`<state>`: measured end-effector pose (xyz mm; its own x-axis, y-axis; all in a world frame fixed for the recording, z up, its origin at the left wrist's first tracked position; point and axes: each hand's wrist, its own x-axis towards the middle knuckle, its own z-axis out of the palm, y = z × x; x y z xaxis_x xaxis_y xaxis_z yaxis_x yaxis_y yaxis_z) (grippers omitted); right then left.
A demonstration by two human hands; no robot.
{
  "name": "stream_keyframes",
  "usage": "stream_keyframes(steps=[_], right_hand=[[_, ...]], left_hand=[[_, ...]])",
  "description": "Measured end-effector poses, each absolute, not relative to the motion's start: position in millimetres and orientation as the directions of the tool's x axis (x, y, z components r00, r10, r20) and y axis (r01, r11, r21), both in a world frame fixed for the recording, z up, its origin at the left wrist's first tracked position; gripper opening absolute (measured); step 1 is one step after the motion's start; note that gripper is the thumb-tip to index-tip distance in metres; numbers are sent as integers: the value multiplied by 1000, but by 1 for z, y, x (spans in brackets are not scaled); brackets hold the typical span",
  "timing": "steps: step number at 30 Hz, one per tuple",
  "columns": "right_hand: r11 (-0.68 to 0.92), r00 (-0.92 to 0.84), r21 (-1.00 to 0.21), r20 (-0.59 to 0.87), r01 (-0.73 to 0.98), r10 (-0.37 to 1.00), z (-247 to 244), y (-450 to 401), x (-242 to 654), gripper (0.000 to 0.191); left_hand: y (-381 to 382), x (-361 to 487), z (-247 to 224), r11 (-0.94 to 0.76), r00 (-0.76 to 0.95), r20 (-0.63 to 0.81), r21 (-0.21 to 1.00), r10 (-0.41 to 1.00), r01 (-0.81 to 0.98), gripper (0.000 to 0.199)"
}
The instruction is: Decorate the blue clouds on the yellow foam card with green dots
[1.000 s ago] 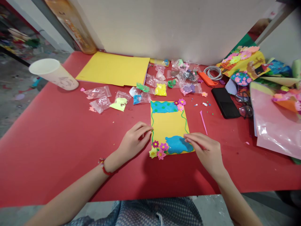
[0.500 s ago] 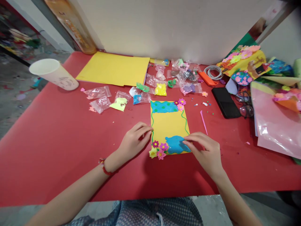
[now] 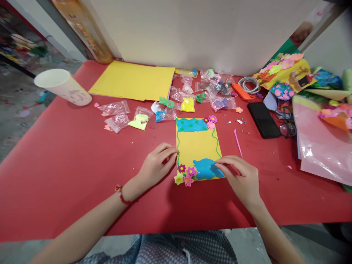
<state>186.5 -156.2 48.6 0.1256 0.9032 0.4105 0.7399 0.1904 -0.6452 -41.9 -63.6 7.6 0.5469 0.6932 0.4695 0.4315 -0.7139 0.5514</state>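
Blue patch (image 3: 206,170) under and left of right hand (image 3: 243,176) fingertips, nearly together, can't tell if pinching anything; left hand (image 3: 156,163) farther from patch, fingers nearly closed at left edge of yellow card (image 3: 196,145); green strand (image 3: 217,143) runs away from right fingers

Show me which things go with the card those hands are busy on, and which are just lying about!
Probably for the card:
card, left hand and right hand at its sides
blue patch
flowers
small bags
pink stick

Probably just lying about:
cup
bottle
phone
glasses
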Motion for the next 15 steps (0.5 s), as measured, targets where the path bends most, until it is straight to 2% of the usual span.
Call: stream_keyframes(steps=[7,15], right_hand=[[266,81,-599,488,755,869,53,-157,184,14],[326,99,-566,593,757,799,55,-162,184,15]], left_hand=[[-64,-42,7,-707,540,468,567,699,423,15],[-64,-42,8,-720,549,470,523,691,457,15]])
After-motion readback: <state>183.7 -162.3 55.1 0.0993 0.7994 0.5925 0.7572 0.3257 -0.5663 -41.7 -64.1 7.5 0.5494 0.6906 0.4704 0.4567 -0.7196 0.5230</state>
